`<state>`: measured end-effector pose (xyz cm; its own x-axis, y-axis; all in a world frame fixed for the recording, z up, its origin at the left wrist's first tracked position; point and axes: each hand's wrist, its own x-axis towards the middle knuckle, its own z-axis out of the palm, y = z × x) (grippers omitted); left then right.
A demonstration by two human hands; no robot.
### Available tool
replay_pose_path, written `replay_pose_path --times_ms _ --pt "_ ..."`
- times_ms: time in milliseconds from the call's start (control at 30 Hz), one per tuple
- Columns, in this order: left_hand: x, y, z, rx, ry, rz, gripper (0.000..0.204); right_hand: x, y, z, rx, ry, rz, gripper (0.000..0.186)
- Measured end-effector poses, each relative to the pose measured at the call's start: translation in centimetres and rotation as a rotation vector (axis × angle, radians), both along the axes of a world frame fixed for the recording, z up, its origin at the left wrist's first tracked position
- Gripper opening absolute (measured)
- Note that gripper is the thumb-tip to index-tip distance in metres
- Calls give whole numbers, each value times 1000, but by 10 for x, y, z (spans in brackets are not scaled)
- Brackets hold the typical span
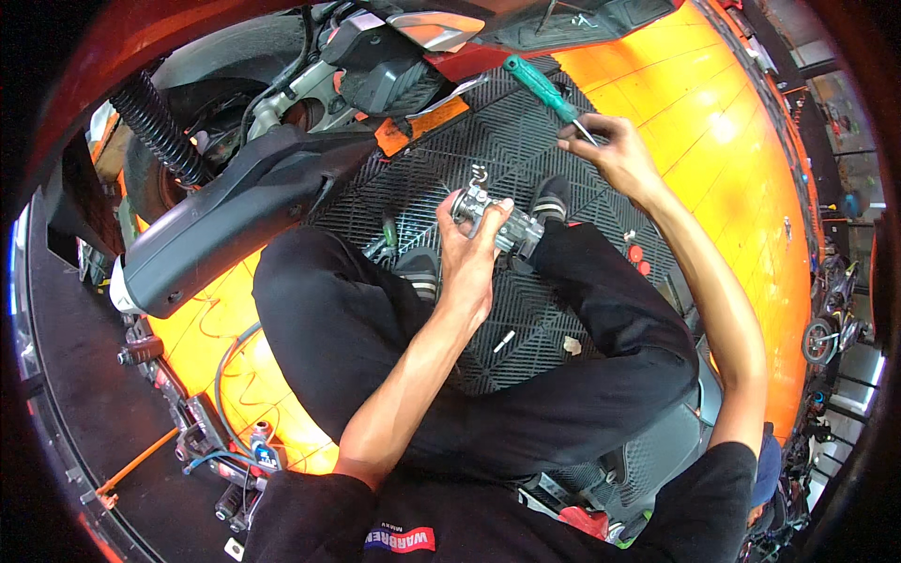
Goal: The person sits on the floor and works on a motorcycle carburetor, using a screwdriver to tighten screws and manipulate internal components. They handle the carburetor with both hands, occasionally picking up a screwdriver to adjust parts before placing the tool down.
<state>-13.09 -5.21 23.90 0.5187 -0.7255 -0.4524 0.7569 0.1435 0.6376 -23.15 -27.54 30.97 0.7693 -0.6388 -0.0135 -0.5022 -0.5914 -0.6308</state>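
Note:
My left hand [469,242] is closed round a silver metal throttle body [488,218], held above the mat between my legs. Out to the right and higher up, my right hand [615,159] grips a screwdriver [542,89] by its thin shaft. The green handle points away from me, up and to the left, and the fingers partly hide the tip. The screwdriver and the throttle body are well apart. Below my left hand, by my left shoe [419,272], lies another tool with a green handle [389,228].
A motor scooter stands at the upper left, with a black muffler [225,220] and a coil-spring shock absorber [161,131]. Black ribbed matting [526,352] covers the orange floor under me. Small red parts [636,255] lie to the right, power tools [202,422] at the lower left.

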Motion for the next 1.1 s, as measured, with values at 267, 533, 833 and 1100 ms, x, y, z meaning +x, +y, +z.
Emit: replay_pose_path --times_ms 267,533,833,1100 --pt "-8 22 38 -136 -7 -62 72 -25 143 80 270 -157 -150 15" --pt "-19 31 48 -88 70 -54 74 -34 183 49 -202 -283 -69 18" --pt "-23 30 37 -30 -55 10 69 -26 196 27 -268 -255 -92 20" --pt "-20 29 37 43 -68 61 70 -21 200 17 -152 -245 -201 17"
